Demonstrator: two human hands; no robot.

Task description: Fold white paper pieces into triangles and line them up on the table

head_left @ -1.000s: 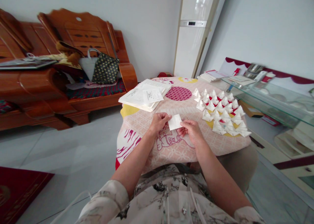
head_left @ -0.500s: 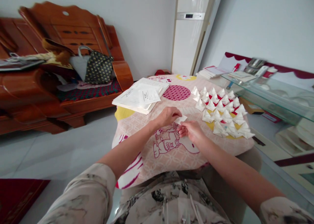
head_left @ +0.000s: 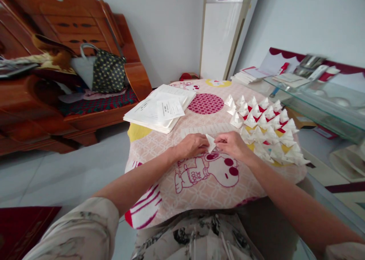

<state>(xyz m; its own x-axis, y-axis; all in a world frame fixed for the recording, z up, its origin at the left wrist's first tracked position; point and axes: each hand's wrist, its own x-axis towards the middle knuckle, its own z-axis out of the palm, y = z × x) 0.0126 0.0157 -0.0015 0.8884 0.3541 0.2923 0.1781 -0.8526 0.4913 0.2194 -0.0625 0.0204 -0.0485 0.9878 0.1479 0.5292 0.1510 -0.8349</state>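
A small folded white paper (head_left: 210, 143) is held between my two hands above the patterned tablecloth (head_left: 165, 153). My left hand (head_left: 194, 144) is closed on its left side, the fingers curled together. On the other side my right hand (head_left: 231, 143) pinches the paper's right edge with thumb and fingertips. To the right stand rows of pointed folded paper pieces (head_left: 262, 132), close together on the cloth. A stack of white paper sheets (head_left: 154, 110) lies at the far left of the table, with smaller printed slips on top.
A glass shelf (head_left: 322, 104) with papers and a metal pot (head_left: 310, 65) adjoins the table at right. A wooden sofa (head_left: 82, 20) with a dotted bag (head_left: 109, 70) stands at left. A tall white air conditioner (head_left: 221, 39) is behind the table.
My right hand has turned palm-down and come level with my left hand, and the paper now sits upright between them. The camera view has tilted down slightly.
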